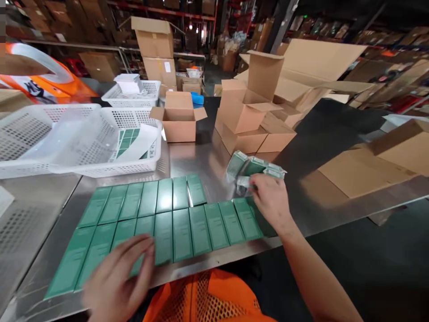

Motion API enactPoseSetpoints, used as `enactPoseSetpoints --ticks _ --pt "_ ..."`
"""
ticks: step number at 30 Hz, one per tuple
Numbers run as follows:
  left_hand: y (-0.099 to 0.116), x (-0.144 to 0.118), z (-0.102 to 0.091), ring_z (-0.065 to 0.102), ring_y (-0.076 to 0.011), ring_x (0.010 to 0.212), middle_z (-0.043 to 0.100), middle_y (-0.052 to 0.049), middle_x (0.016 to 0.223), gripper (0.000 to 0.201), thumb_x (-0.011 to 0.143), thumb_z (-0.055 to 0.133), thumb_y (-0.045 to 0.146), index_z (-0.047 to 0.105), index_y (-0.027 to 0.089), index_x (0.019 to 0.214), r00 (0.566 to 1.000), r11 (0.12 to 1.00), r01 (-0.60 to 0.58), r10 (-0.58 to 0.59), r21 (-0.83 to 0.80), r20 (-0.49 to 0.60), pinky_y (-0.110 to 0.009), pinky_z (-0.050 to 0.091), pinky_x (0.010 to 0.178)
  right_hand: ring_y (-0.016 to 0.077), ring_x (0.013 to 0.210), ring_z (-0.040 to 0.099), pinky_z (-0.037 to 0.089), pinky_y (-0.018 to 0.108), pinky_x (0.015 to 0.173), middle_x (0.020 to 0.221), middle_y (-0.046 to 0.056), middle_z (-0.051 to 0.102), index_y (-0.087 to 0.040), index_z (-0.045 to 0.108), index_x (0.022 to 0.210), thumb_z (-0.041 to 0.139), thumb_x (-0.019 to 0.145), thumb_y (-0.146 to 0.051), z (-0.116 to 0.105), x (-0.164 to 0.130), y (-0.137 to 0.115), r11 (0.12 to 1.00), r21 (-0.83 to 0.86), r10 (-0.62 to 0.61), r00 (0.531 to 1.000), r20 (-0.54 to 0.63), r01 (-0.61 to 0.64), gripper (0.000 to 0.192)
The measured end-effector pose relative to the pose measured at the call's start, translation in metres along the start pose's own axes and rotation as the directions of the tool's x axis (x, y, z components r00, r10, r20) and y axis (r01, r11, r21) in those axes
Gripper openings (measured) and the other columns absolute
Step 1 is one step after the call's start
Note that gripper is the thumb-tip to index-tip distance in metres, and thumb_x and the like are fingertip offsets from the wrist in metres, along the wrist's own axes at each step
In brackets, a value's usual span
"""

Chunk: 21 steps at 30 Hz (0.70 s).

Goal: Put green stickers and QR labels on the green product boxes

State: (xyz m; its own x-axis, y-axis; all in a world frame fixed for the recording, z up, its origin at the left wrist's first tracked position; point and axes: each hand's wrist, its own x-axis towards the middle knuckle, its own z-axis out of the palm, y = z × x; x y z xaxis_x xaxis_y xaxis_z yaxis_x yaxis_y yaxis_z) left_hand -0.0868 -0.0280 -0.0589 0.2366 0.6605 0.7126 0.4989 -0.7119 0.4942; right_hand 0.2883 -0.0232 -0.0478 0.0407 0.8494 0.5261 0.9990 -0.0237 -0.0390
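Nearest, left hand [115,277], blurred, fingers spread flat on the front row of flat rectangular dark-green cartons [174,223], smooth card with faint print, laid edge to edge in two rows on the brushed steel table [40,232]. Orange mesh vest [208,297] at bottom edge. Right hand [271,199] just past the rows' right end, fingers closed round a clear-wrapped bundle of green cartons [251,167], crinkled film, lifted just above the steel; bundle projects up and left from the grip. Beyond left, white perforated plastic baskets [83,138], one with a green-and-white printed sheet [134,143] inside. Centre, small open brown cardboard box [179,118], flaps up. Right of it, stacked brown cardboard boxes [248,116], top one open; flattened cardboard sheets [368,165] on dark matting. Farther back, taller cartons, warehouse racking.
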Motion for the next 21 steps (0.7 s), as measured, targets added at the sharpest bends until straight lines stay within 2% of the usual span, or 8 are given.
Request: enactPoseSetpoints --ticks 2,4,7,11,14,17,19,21 --pt "0.005 0.013 0.036 0.072 -0.0229 0.084 0.076 -0.002 0.100 0.025 0.086 0.066 0.024 0.070 0.026 0.111 0.987 0.979 -0.138 0.124 0.148 0.103 -0.033 0.056 0.068 0.0237 0.090 0.064 0.048 0.038 0.077 0.101 0.009 0.070 -0.019 0.065 0.106 0.060 0.089 -0.019 -0.009 -0.016 -0.009 0.989 0.143 0.057 0.984 -0.167 -0.033 0.018" --pt "0.008 0.029 0.073 0.065 -0.0310 0.118 0.073 -0.009 0.121 0.035 0.091 0.059 0.030 0.066 0.019 0.123 0.930 0.952 -0.258 0.199 0.164 0.310 -0.040 0.056 0.088 0.0241 0.092 0.062 0.051 0.036 0.074 0.103 0.009 0.067 -0.021 0.062 0.124 0.070 0.086 -0.026 -0.017 -0.029 -0.023 0.960 0.272 0.159 0.923 -0.350 -0.063 0.039" --pt "0.003 0.045 0.115 0.040 -0.0353 0.144 0.055 -0.015 0.147 0.049 0.099 0.048 0.043 0.056 0.014 0.139 0.805 0.951 -0.267 0.132 0.154 0.578 -0.056 0.037 0.114 0.0242 0.095 0.061 0.052 0.036 0.076 0.102 0.008 0.062 -0.025 0.064 0.128 0.079 0.079 -0.024 -0.020 -0.045 -0.047 0.906 0.423 0.250 0.830 -0.499 -0.019 0.051" --pt "-0.007 0.040 0.130 0.045 -0.0373 0.140 0.055 -0.020 0.145 0.058 0.100 0.045 0.050 0.054 0.010 0.141 0.728 0.971 -0.159 -0.009 0.181 0.686 -0.065 0.019 0.120 0.0231 0.095 0.061 0.052 0.039 0.084 0.101 0.007 0.059 -0.025 0.070 0.112 0.084 0.073 -0.018 -0.008 -0.060 -0.058 0.815 0.577 0.424 0.737 -0.526 -0.056 0.043" --pt "-0.005 0.032 0.123 0.038 -0.0394 0.144 0.055 -0.022 0.144 0.056 0.099 0.048 0.048 0.057 0.008 0.138 0.749 0.978 -0.089 -0.058 0.187 0.660 -0.067 0.013 0.121 0.0214 0.092 0.062 0.053 0.037 0.079 0.101 0.005 0.060 -0.025 0.067 0.101 0.084 0.074 -0.029 0.007 -0.066 -0.064 0.559 0.815 0.659 0.680 -0.322 -0.155 0.032" --pt "0.007 0.030 0.115 0.035 -0.0379 0.146 0.056 -0.021 0.144 0.056 0.098 0.050 0.049 0.055 0.013 0.140 0.793 0.981 0.194 -0.140 -0.027 0.594 -0.065 0.019 0.120 0.0186 0.082 0.064 0.057 0.035 0.068 0.098 0.004 0.063 -0.024 0.060 0.102 0.072 0.085 -0.043 0.018 -0.070 -0.086 0.049 0.962 0.712 0.685 0.155 -0.269 0.029" --pt "0.017 0.031 0.112 0.049 -0.0357 0.137 0.059 -0.019 0.141 0.059 0.097 0.047 0.056 0.052 0.017 0.142 0.792 0.802 0.493 -0.254 -0.337 0.555 -0.059 0.038 0.113 0.0176 0.074 0.065 0.058 0.034 0.062 0.095 0.004 0.065 -0.023 0.057 0.103 0.065 0.090 -0.047 0.021 -0.073 -0.108 -0.165 0.929 0.575 0.733 0.363 -0.330 0.028" --pt "0.025 0.031 0.109 0.065 -0.0321 0.119 0.067 -0.017 0.130 0.058 0.097 0.046 0.059 0.053 0.019 0.139 0.752 0.481 0.659 -0.398 -0.578 0.525 -0.050 0.053 0.099 0.0169 0.074 0.066 0.059 0.031 0.061 0.095 0.005 0.065 -0.022 0.057 0.097 0.066 0.090 -0.045 0.022 -0.076 -0.126 -0.176 0.919 0.411 0.822 0.393 -0.352 0.026"
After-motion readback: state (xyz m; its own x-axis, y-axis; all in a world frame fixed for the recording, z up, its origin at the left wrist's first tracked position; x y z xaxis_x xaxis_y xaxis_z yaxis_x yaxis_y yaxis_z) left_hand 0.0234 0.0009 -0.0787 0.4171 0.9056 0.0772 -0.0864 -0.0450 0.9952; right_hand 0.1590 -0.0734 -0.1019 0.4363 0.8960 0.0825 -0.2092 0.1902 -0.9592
